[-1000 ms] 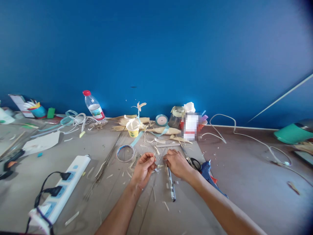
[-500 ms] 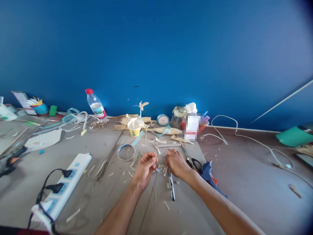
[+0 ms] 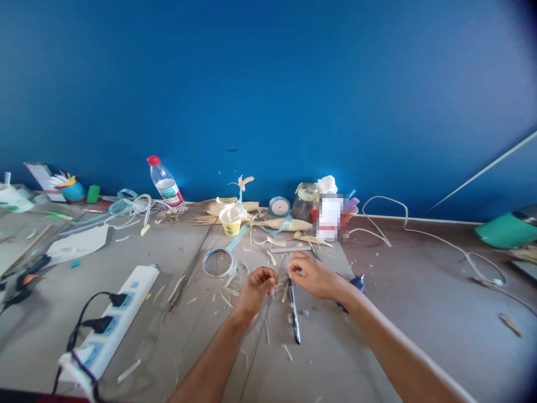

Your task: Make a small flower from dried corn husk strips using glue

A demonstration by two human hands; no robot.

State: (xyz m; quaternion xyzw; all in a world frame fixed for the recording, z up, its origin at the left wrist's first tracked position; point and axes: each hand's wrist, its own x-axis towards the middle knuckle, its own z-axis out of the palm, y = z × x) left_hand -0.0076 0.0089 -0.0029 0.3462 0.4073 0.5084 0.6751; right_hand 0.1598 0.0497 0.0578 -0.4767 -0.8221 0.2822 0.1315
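Head view, left hand: our left hand (image 3: 255, 290) hovers low over the table (image 3: 403, 313), fingers curled under, thumb and forefinger pinched tight.
Right hand: our right hand (image 3: 315, 276) faces it, knuckles up, its fingertips (image 3: 293, 271) closed the same way.
Pale sliver: a thin, dry pale sliver (image 3: 282, 276) spans the small gap between the two pinches, just above the table's middle. It is too small for us to tell its material.
Black pen: a slim, glossy black pen (image 3: 295, 314) lies flat just below our right hand, pointing toward us.
Scraps: flat, straw-coloured scraps (image 3: 229, 291) lie scattered around both hands.
Tape ring: a thin clear ring (image 3: 217, 262) lies flat, up and left of our left hand.
Glue gun: a blue plastic glue gun (image 3: 356, 282) shows partly from behind our right wrist.
Yellow cup: a small paper cup (image 3: 230, 221) stands upright near the wall, with husk-like strips beside it.
Bottle: a clear plastic bottle (image 3: 164, 182) with a red cap leans against the blue wall.
Power strip: a long white power strip (image 3: 119, 320) lies at the left, with black plugs in it.
Cable: a smooth white cable (image 3: 423, 236) loops across the right side, well apart from us.
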